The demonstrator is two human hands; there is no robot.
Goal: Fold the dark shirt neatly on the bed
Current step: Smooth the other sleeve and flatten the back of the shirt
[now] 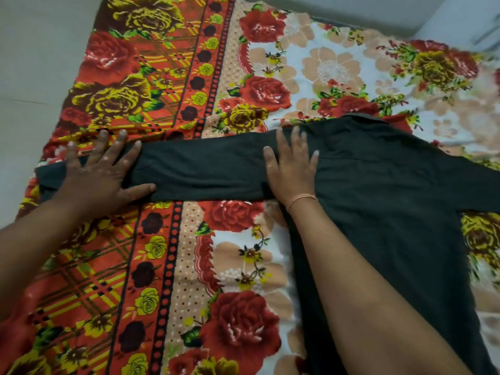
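The dark shirt (378, 185) is showing plain, unpatterned charcoal black. The bed cover (243, 266) is running through three zones. At the left, orange-red is carrying yellow plaid lines with red and yellow roses. Next, an orange border strip is alternating maroon and yellow roses beside black-and-orange dots and a peach dotted band. At the right, white is bearing peach blossoms, red roses and green leaves. The wrist thread (301, 199) is showing peach-orange, and the floor (32, 63) is looking pale grey.
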